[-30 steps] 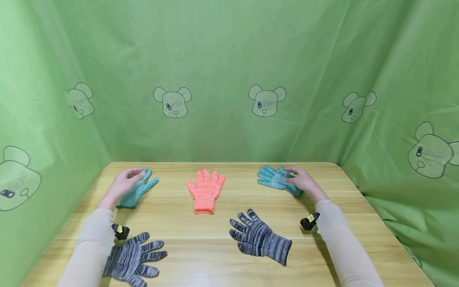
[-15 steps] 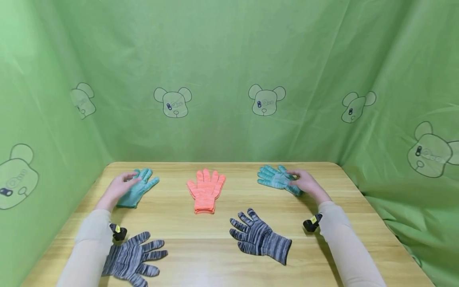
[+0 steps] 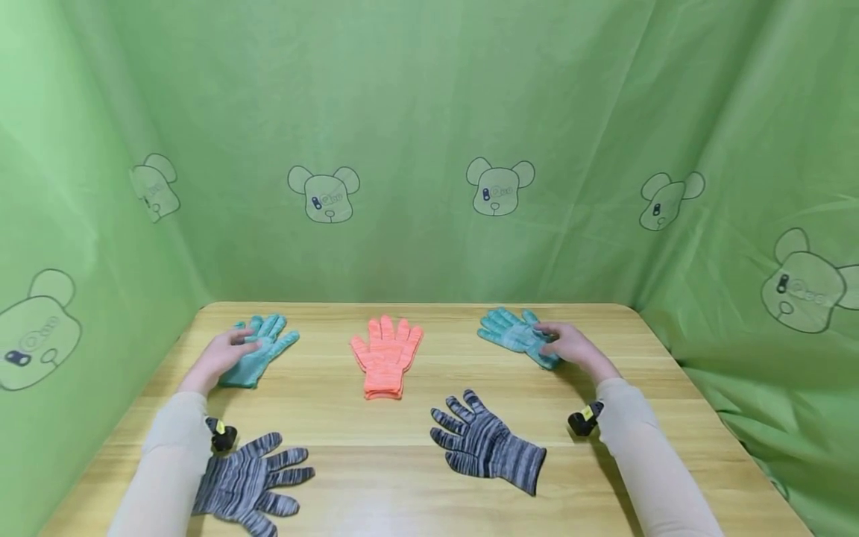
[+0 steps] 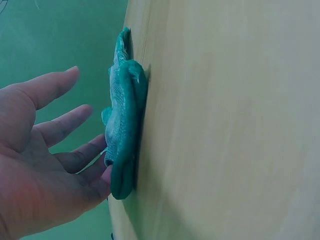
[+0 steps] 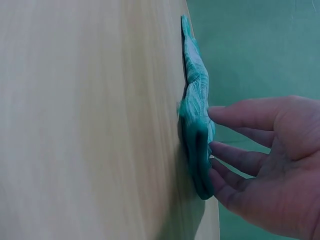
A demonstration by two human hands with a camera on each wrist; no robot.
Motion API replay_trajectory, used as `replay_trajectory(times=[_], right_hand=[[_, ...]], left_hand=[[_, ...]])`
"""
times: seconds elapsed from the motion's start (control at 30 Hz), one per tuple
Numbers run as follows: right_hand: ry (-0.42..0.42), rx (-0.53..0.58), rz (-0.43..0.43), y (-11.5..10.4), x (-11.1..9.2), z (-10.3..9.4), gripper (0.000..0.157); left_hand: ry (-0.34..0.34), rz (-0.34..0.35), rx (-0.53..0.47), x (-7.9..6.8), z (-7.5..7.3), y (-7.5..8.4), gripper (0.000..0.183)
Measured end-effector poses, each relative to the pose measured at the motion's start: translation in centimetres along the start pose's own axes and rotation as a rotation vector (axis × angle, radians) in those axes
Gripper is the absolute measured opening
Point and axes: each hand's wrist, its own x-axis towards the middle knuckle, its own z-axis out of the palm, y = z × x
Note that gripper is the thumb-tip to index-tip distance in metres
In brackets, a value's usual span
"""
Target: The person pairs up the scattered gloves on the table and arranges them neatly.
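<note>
At the far left of the table a teal glove (image 3: 265,356) lies with its fingers pointing away. My left hand (image 3: 218,359) hovers over its outer side, fingers spread and relaxed; in the left wrist view the lower fingers of this hand (image 4: 50,160) touch the glove's edge near the cuff (image 4: 122,175). A second teal glove (image 3: 515,335) lies at the far right, tilted toward the upper left. My right hand (image 3: 573,347) touches its cuff end; the right wrist view has loosely bent fingertips of this hand (image 5: 285,165) against that glove (image 5: 196,85), not closed round it.
Orange gloves (image 3: 385,362), seemingly two stacked, lie between the teal ones. A grey striped glove (image 3: 486,445) lies right of centre, another (image 3: 244,477) near my left forearm, partly hidden by it. Green curtain (image 3: 409,253) surrounds the wooden table (image 3: 376,477).
The right teal glove has slid slightly to the left, with my right hand at its cuff. My left hand has shifted a little back and left, uncovering more of the left teal glove's fingers.
</note>
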Motion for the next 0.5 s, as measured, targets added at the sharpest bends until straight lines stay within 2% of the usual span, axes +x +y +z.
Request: replay_trajectory(times=[0.5], right_hand=[[0.004,-0.024,0.021,-0.81,0.1,0.38,0.07]], left_hand=[[0.002,-0.008,0.05,0.2,0.0,-0.19,0.065]])
